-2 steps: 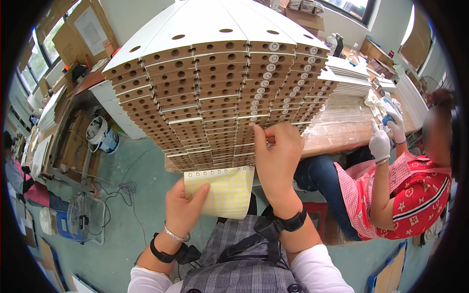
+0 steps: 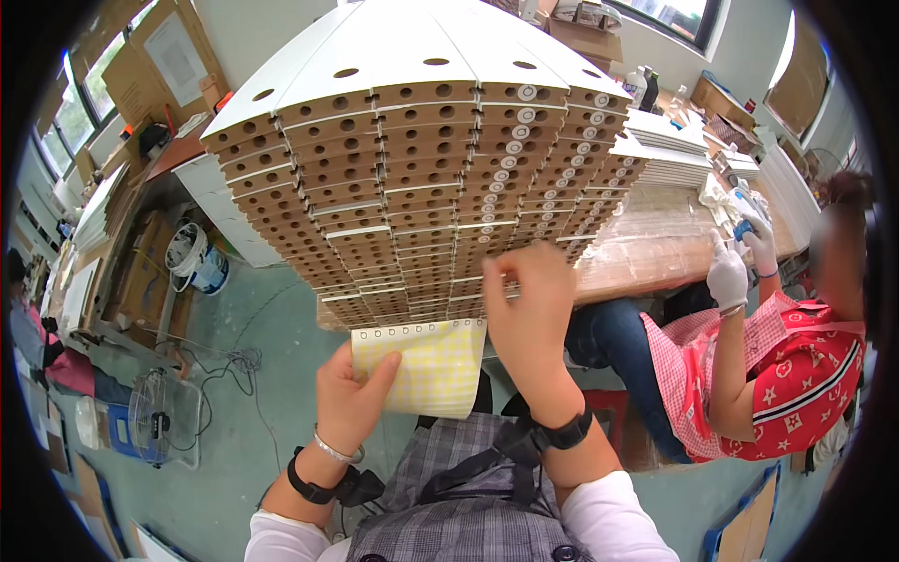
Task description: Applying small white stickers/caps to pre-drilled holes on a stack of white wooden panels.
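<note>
my left hand [image 2: 348, 393] pinches the yellow sticker sheet [image 2: 426, 365], long axis left-right; my right hand [image 2: 529, 304] fingertips press the board stack [image 2: 421, 178].

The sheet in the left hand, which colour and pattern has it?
The sheet is pale yellow with a grid; head view.

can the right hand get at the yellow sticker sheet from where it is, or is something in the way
Probably yes. The right hand is up against the stacked cardboard panels, and the yellow sticker sheet hangs just below it in the left hand, with nothing visible between them.
</note>
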Tool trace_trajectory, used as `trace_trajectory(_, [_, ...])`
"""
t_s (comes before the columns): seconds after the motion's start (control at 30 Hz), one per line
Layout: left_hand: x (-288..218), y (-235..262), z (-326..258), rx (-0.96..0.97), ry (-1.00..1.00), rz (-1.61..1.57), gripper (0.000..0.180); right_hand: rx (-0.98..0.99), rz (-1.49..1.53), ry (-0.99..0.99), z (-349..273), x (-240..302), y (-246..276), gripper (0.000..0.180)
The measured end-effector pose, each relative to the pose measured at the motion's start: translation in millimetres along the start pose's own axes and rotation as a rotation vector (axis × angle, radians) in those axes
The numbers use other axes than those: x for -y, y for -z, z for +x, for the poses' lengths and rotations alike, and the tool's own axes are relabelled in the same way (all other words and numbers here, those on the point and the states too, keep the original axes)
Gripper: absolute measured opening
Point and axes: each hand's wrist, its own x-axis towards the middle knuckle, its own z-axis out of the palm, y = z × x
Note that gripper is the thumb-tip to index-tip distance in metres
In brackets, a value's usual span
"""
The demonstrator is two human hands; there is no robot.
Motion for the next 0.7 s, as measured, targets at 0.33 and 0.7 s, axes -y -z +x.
trace_trajectory(0.33, [0, 3, -1, -0.011, -0.014, -0.005, 0.022, 0.198, -0.11, 0.324, -26, 16, 11, 0.013])
trace_trajectory(0.7, [2, 6, 3, -0.029, 0.021, -0.101, 0.021, -0.022, 0.371, -0.16, -11, 6, -3, 0.012])
